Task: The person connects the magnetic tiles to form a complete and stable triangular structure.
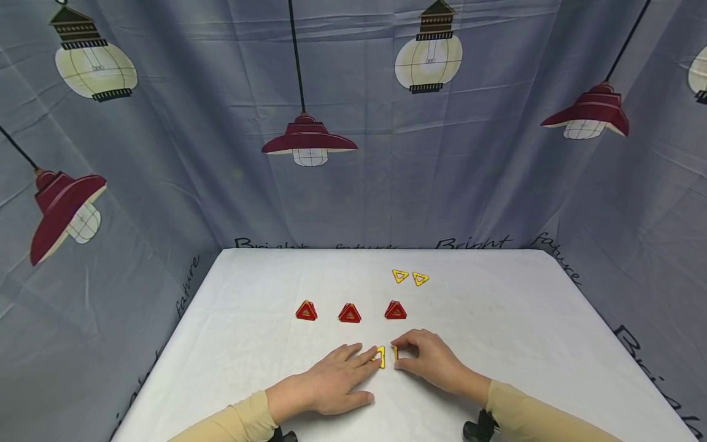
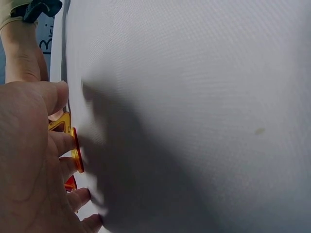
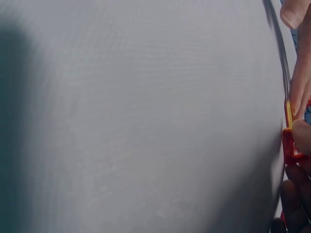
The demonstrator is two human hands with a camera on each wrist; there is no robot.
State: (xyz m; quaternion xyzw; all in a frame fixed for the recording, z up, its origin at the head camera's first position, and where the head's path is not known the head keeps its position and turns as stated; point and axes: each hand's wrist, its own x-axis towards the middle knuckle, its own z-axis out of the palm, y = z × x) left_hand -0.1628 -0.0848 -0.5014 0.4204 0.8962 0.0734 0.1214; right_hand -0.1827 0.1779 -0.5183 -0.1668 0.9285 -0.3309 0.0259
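Observation:
My left hand [image 1: 331,380] lies on the white table [image 1: 525,319] near the front edge. Its straight fingertips touch a yellow triangle tile [image 1: 380,356] that stands on edge. In the left wrist view the left hand [image 2: 29,160] fills the left side, with that yellow tile [image 2: 76,150] against the fingers. My right hand [image 1: 433,362] faces it, with thumb and forefinger pinching a second upright yellow tile [image 1: 394,352]. The right wrist view shows only the right fingers [image 3: 301,87] on the yellow tile [image 3: 288,114] at the frame's edge. The two tiles stand a small gap apart.
Three red triangular pyramids [image 1: 306,311] [image 1: 350,314] [image 1: 395,310] stand in a row just beyond the hands. Two flat yellow triangle tiles [image 1: 400,275] [image 1: 420,279] lie farther back. A grey curtain printed with lamps [image 1: 309,141] encloses the table on three sides.

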